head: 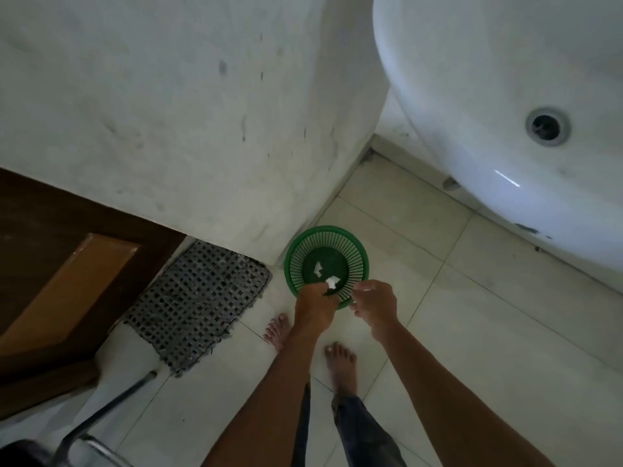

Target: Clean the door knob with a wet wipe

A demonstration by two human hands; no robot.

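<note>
A round green slatted basket (357, 251) stands on the floor tiles by the wall corner, with a white scrap (318, 267) on its bottom. My left hand (315, 306) reaches over the basket's near rim, its fingertips pinched on a crumpled white wet wipe (332, 282). My right hand (375, 305) is just right of it at the rim, fingers curled closed. A pale speck at its fingertips is too small to identify. No door knob is in view.
A brown wooden door (64, 274) fills the left edge. A grey woven mat (199, 305) lies at its foot. A white basin (505, 112) overhangs the upper right. My bare feet (340, 362) stand on pale tiles. A metal tube (108, 409) crosses the lower left.
</note>
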